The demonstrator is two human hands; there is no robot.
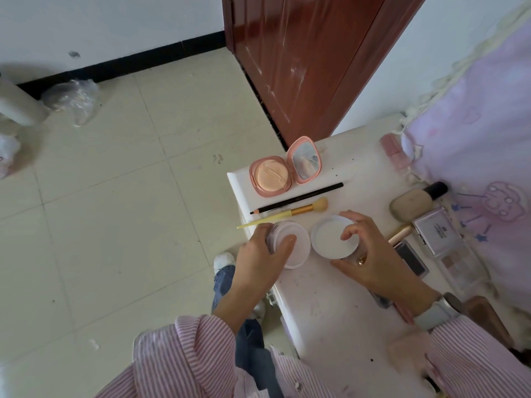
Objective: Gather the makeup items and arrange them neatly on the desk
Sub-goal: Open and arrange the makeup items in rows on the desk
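Note:
On the white desk [330, 305] my left hand [261, 257] grips a round white powder jar base [298, 248]. Right beside it, my right hand [370, 254] holds the jar's white lid [330, 238], inner side up. Behind them lie a yellow-handled brush [290, 212] and a black pencil [298, 198], side by side. At the desk's far left corner a pink cushion compact [283, 173] stands open with its mirror raised. To the right lie a beige foundation bottle [413, 203], a pale eyeshadow palette [439, 232] and a dark compact [411, 258].
A pink bottle [392, 149] stands at the back by the pink bed curtain [482, 156] along the desk's right side. A brown door [304, 61] is behind the desk. Tiled floor [120, 211] lies to the left, with plastic bags [71, 99] near the wall.

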